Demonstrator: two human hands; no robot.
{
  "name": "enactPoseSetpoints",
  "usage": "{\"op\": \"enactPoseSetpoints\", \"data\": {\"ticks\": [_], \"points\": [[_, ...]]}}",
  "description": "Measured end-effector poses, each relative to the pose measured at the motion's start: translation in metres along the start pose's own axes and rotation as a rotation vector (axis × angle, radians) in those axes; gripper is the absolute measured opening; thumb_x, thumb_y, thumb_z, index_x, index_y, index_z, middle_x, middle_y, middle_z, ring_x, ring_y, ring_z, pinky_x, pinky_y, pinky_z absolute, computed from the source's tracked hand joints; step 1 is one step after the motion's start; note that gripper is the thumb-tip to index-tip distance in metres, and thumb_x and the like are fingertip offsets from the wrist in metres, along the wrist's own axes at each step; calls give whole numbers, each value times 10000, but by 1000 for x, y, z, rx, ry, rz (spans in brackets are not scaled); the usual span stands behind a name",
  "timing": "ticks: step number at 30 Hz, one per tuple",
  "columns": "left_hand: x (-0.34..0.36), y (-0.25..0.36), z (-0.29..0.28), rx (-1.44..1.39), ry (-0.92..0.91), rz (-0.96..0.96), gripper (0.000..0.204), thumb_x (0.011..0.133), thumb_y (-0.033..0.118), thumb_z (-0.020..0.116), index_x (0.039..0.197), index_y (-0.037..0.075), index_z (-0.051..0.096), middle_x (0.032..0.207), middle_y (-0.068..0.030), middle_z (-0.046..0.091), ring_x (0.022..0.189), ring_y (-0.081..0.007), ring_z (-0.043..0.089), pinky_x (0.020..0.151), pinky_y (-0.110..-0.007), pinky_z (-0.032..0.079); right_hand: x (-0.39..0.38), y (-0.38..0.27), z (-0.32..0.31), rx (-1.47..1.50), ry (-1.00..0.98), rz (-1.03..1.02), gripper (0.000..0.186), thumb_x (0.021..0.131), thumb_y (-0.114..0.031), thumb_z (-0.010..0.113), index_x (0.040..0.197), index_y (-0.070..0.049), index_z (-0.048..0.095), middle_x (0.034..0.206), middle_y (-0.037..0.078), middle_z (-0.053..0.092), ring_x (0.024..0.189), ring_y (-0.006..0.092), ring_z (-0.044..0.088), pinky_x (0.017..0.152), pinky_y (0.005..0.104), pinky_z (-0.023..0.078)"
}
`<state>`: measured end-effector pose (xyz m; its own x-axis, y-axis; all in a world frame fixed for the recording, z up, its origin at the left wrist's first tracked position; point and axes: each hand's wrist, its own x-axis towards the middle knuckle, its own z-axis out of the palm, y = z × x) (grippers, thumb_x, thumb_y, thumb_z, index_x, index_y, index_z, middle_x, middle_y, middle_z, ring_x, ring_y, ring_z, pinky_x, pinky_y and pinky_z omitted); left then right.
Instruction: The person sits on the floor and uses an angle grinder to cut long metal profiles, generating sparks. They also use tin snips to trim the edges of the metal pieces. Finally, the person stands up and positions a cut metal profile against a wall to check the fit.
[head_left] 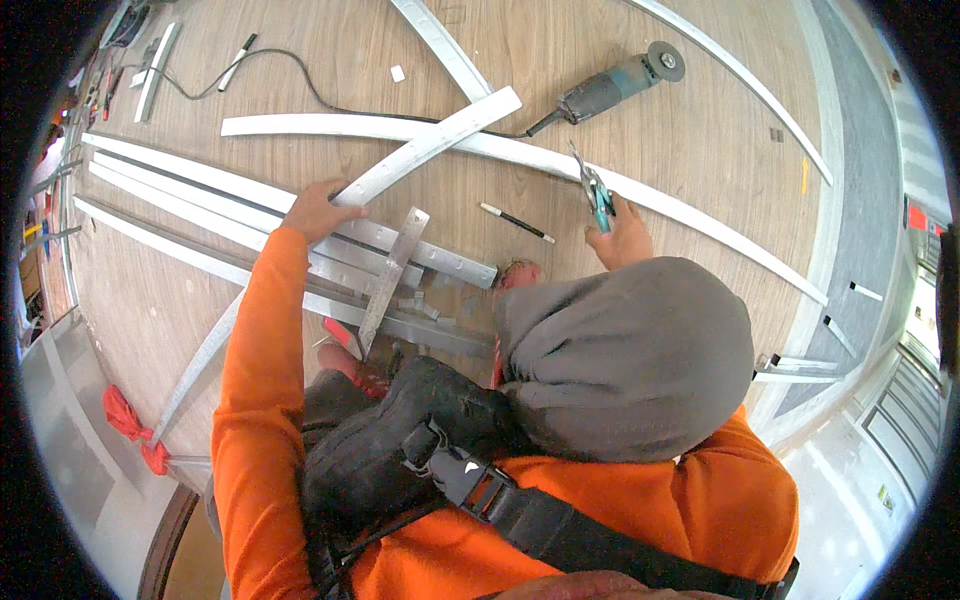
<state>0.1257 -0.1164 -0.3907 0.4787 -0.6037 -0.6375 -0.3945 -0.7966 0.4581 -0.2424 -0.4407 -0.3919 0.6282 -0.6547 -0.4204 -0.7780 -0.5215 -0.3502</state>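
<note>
Gripping teal-handled snips point(597, 195) in right hand point(622, 237) | left hand point(318, 210) grasping flat pale-grey metal strip point(430, 145)

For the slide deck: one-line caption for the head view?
Left hand on long flat silver metal strip; right hand holds teal-handled snips over wood floor.

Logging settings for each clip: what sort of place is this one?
Probably an indoor fit-out or construction site: long metal strips lie across a wood-look floor, with a corded angle grinder nearby and snips in the right hand.
</note>
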Motion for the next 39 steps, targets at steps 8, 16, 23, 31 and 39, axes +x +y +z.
{"op": "enactPoseSetpoints", "data": {"ticks": [8, 16, 23, 31, 39], "points": [[0, -6, -17, 20, 110, 22, 562, 761, 366, 784, 1217, 51, 689, 1143, -212, 690, 1064, -310, 668, 954, -384, 489, 39, -10, -37, -65, 97, -245, 748, 738, -250, 713, 1392, 16, 468, 1257, 243, 573, 1122, 422, 591, 962, 454, 491], [-4, -14, -20, -133, 17, -63, 586, 772, 430, 735, 1193, 26, 691, 1094, -204, 691, 1035, -320, 655, 932, -407, 478, 77, -29, -69, -423, 306, -479, 623, 703, -262, 711, 1284, -104, 550, 1170, 179, 616, 1093, 382, 600, 972, 488, 452], [0, -20, -9, -389, 20, -76, 553, 835, 484, 714, 1093, -5, 702, 941, -133, 694, 869, -226, 632, 797, -363, 482, 114, -35, -88, -500, 265, -605, 694, 681, -262, 734, 1310, -71, 512, 1201, 186, 598, 1123, 400, 574, 1009, 491, 441], [16, -31, 4, -616, -81, -156, 647, 865, 606, 652, 1063, -8, 697, 898, -99, 669, 810, -198, 604, 739, -347, 468, -16, -1, 13, -321, 56, -376, 893, 632, -307, 822, 1424, -150, 441, 1343, 197, 481, 1282, 427, 443, 1069, 569, 343], [35, -31, 14, -408, -68, -235, 929, 819, 755, 579, 1187, -95, 651, 1158, -268, 642, 1069, -356, 616, 914, -465, 447, 32, 13, 28, 287, 398, -180, 673, 857, -374, 737, 1372, -3, 513, 1297, 238, 578, 1206, 392, 557, 998, 480, 452]]}}
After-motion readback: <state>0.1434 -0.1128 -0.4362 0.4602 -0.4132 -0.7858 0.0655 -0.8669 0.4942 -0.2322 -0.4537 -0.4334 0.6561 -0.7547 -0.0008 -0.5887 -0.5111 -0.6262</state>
